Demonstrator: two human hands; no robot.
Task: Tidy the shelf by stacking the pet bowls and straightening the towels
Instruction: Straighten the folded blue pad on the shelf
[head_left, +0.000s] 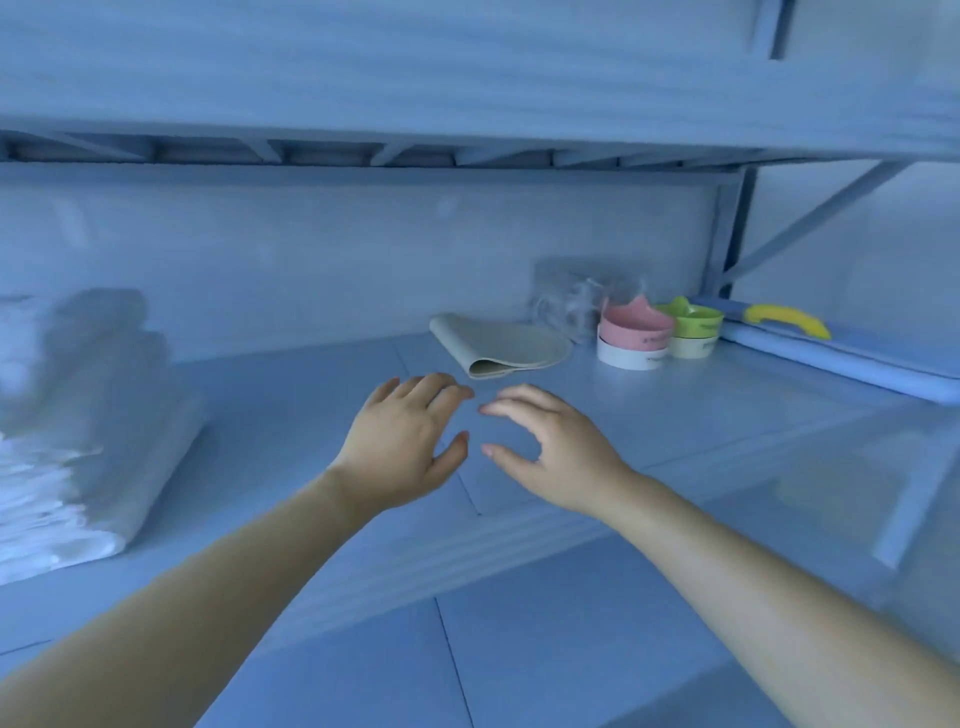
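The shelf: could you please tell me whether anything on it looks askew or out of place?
The pet bowls sit in two neighbouring stacks, pink bowl on white bowl, green bowl on cream bowl, rather than one. The folded beige mat lies skewed to the shelf edge. The towels are too blurred to judge.

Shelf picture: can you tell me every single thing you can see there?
towels: one folded pile, white, left side of the shelf
folded mat: one, beige, back middle
pink bowl: one, pink over a white base, right of the mat
green bowl: one, green over a pale base, just right of the pink bowl
clear containers: count unclear, see-through, behind the pink bowl
yellow handle: one, yellow, on a blue board, far right
left hand: one, open, empty, mid-shelf
right hand: one, open, empty, beside it
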